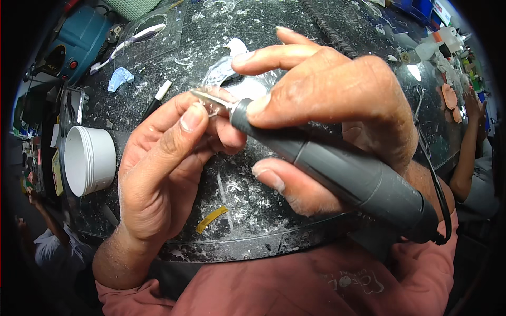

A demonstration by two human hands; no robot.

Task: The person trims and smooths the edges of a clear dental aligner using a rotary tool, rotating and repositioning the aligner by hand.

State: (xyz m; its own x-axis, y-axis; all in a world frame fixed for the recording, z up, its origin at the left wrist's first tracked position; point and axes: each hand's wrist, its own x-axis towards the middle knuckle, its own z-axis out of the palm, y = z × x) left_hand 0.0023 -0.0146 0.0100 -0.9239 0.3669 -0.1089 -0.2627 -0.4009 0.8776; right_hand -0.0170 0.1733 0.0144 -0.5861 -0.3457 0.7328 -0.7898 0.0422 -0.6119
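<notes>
At 6 o'clock, nearest, is the person's reddish shirt [247, 289], below the rim of the black, white-specked surface [284, 226]. A short yellow strip [212, 219] lies on that surface at 7 o'clock.

Above it, the left hand [158, 168] has thumb and fingers drawn narrow, pinching what looks like a small clear piece [214, 109], toward 11 o'clock from the middle. The right hand [342, 95] holds a dark grey handpiece [337, 168], one finger pressing over its neck and the thumb below; other fingers spread free toward 12. The handpiece slants from 4 o'clock to 10, its tapered metal bit [208, 97] right by the left fingertips. Whether the bit spins or touches the piece cannot be told.

A catch on an edge could jerk the bit into the left thumb, so close do they sit; a slackened pinch could let the piece fly out, and heavy pressure could crack it if it is brittle.

Farther off, a white tub [101, 160] lies tipped at 9 o'clock, a pale blue chunk [120, 79] at 10, a clear arched piece [220, 71] at 11. A co-worker's arm [466, 152] shows at 3.
</notes>
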